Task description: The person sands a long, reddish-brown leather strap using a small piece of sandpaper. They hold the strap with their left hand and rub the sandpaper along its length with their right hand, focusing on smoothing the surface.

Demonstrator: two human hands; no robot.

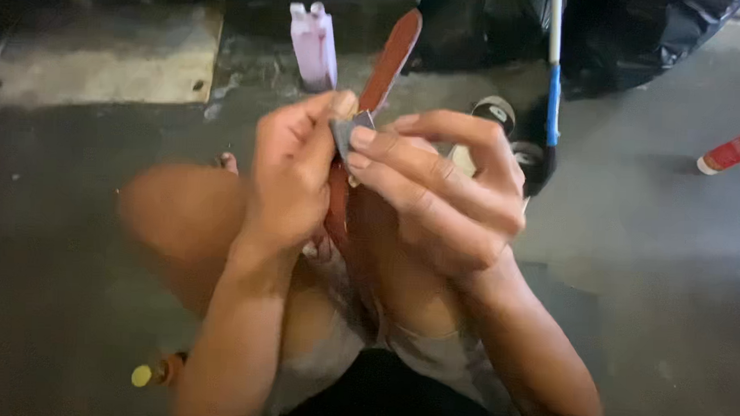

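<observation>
Dark concrete floor [73,247] fills most of the frame, with a black bag [630,37] along the top right. Dead centre, the left hand [289,176] and right hand [436,190] meet: both pinch a small grey piece [345,132] against a brown leather strap [389,63] that sticks up toward top centre. A pale pink block [313,44] stands just left of the strap, a red tube [733,151] lies at the right edge, and there's a little yellow-capped bottle [155,373] lower left.

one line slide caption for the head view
Both hands, left hand and right hand, pinch a small grey piece against a brown leather strap.
</observation>
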